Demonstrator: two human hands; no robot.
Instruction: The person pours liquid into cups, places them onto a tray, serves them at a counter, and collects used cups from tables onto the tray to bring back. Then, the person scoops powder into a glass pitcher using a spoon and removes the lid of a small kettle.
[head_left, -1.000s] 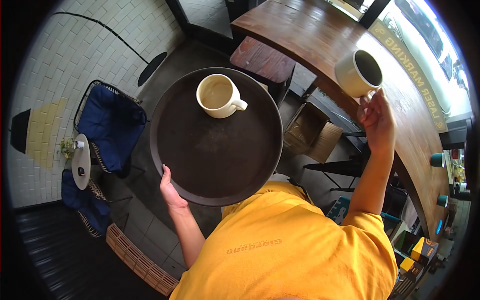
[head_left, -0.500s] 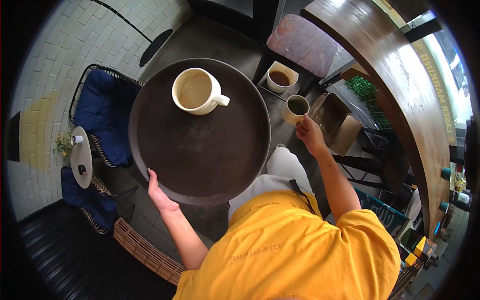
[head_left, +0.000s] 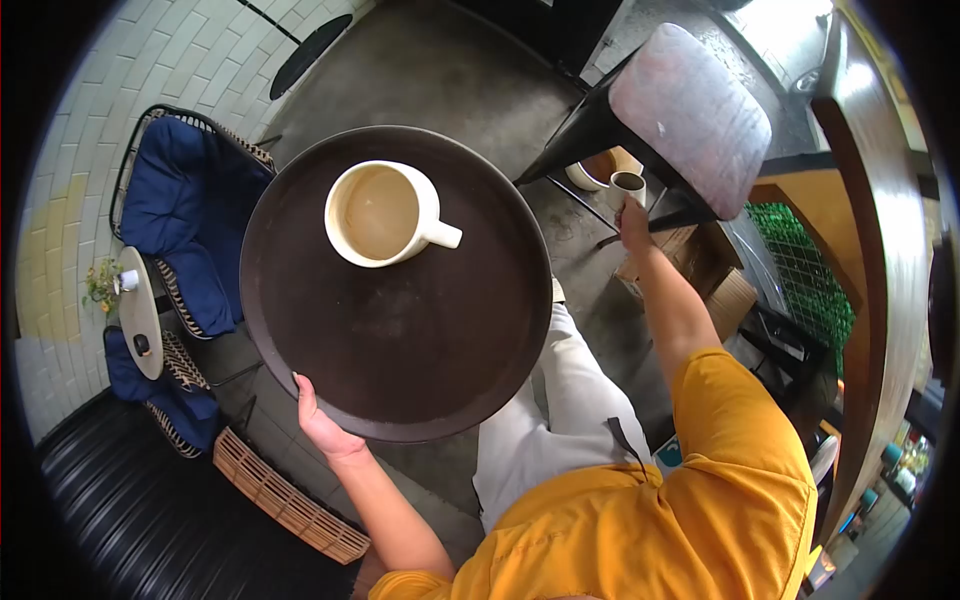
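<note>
Left hand: holding the round serving tray [head_left: 400,370] at its near-left edge; left hand [head_left: 328,428] has the thumb by the rim, fingers hidden beneath.
Right hand: well apart from the left, arm stretched out low; right hand [head_left: 633,225] is closed on the held mug [head_left: 629,187], exact finger placement too small to tell.
Tray position: in front of the body, above the floor. Looks roughly level, can't confirm.
Tray handling: stiff, probably light for its width; load sits off-center, so best borne from beneath near the middle, thumb steadying the rim. Grip of the surface: can't tell.
Tray axis: round disc, no long axis in its plane.
Cream mug [head_left: 382,213]: upright on the tray's far half. Looks ceramic: rigid, moderately heavy, chippable, smooth. Take it by the handle.
Cream mug heading: mouth up, handle out to the person's right; long axis vertical, base to mouth.
Held mug handling: likely ceramic too, breakable; handle grip would suit. Dark inside, contents unclear.
Held mug heading: mouth toward the camera, any tilt hard to judge; handle not distinguishable.
Held mug position: right of the tray, by the stool [head_left: 690,120] and pale container [head_left: 585,178]; depth gap unclear.
</note>
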